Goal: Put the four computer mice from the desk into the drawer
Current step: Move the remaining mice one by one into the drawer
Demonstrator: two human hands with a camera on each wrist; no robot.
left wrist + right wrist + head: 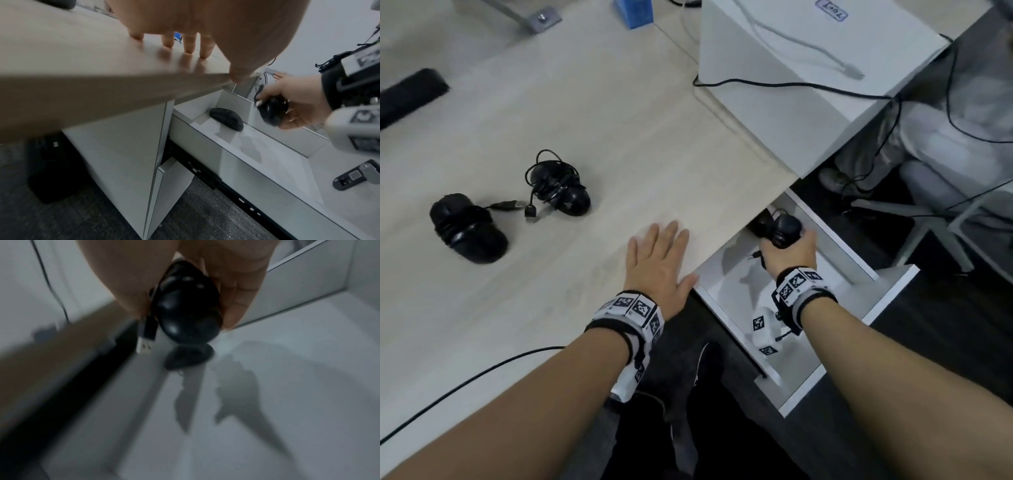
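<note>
Two black corded mice lie on the pale desk: one (468,228) at the left, another (561,186) with a tangled cable behind it. My right hand (789,248) grips a third black mouse (786,231) over the open white drawer (859,260), its USB plug (145,345) dangling. A fourth mouse (226,118) lies inside the drawer near its back, under the desk edge. My left hand (659,260) rests flat on the desk by its front edge, fingers straight, holding nothing.
A white box (808,68) with cables sits on the desk at the back right. A black cable (465,380) crosses the desk's near part. A dark bar (410,94) lies far left. Another person's legs and chair base (935,192) stand beyond the drawer.
</note>
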